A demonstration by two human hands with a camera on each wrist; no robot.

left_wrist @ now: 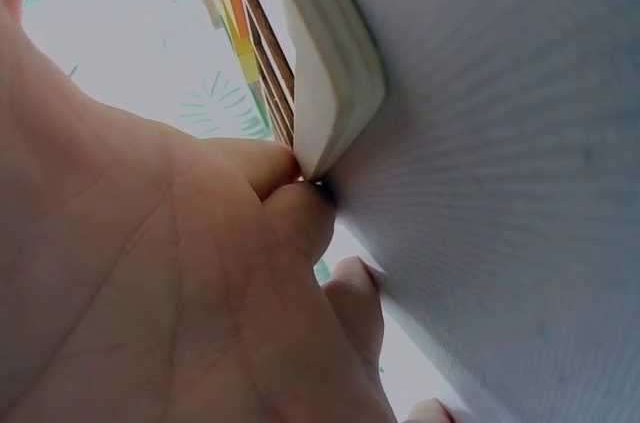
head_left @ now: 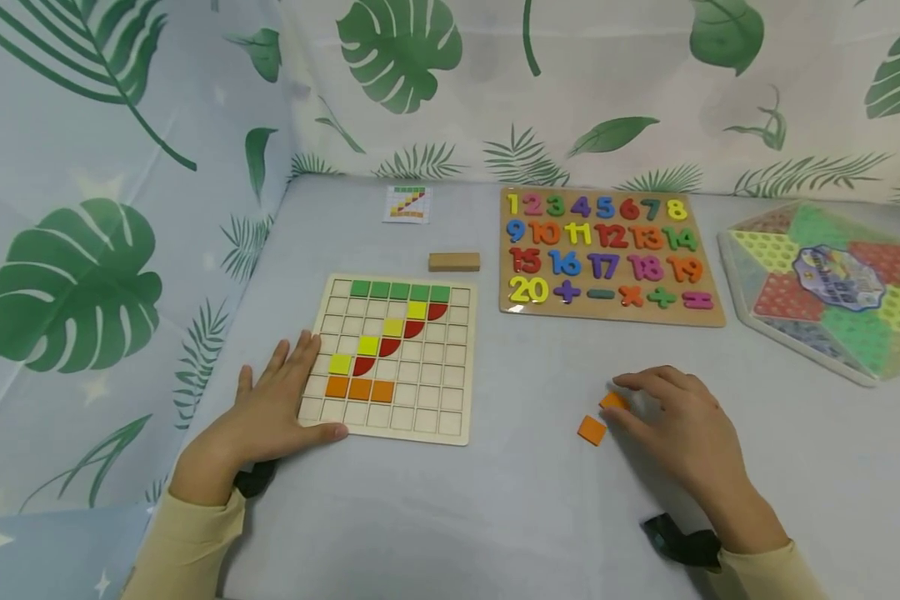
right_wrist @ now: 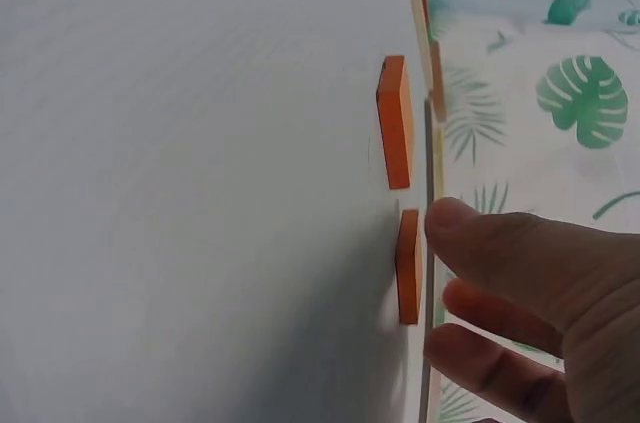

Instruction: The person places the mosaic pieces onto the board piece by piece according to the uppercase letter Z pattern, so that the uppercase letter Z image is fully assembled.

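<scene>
My left hand point(head_left: 273, 408) lies against the left edge of a wooden grid board point(head_left: 427, 421), fingers spread, thumb at its lower edge. In the left wrist view, fingertips touch the side of the board point(left_wrist: 340, 83) near a corner. On the board stand a row of green tiles point(head_left: 399, 291), a diagonal of yellow squares point(head_left: 367, 345) with red quarter-round pieces point(head_left: 389, 347), and three orange squares point(head_left: 359, 389). My right hand point(head_left: 678, 425) hovers over one loose orange tile point(head_left: 613, 401), thumb and fingers apart around it. Beside it lies another orange tile point(head_left: 591, 431).
A small pattern card point(head_left: 407, 205) lies at the back, with a wooden block point(head_left: 453, 262) in front of it. To the right are a number puzzle board point(head_left: 611, 254) and a packaged hexagonal game board point(head_left: 832, 287). Leaf-printed cloth point(head_left: 397, 50) hangs behind.
</scene>
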